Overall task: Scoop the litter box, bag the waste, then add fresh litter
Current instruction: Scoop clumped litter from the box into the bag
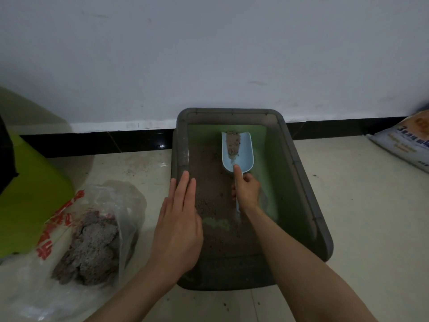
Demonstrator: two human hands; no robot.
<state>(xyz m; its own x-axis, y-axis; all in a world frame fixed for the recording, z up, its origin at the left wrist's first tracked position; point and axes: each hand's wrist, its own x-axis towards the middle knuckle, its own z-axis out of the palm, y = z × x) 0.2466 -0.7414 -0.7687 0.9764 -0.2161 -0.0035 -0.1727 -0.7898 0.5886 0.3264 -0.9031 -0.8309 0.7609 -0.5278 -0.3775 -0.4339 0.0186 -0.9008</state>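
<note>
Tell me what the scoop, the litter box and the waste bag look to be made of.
Scoop: likely pale blue moulded plastic, smooth with a matte sheen.
Litter box: probably rigid grey plastic, given its rolled rim and rounded corners.
Waste bag: thin clear plastic film, crinkled and glossy, with red print; the clumps show through.

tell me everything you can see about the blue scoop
The scoop is pale blue, smooth and plastic-looking, with a rounded open trough and a narrow handle running back toward the person. It lies lengthwise inside the litter box, mouth pointing toward the wall. A heap of brownish-grey litter sits along the left side of its trough, up to the front edge. The right hand grips the handle, index finger stretched onto the back of the trough. Whether its underside touches the box floor cannot be told.
</note>
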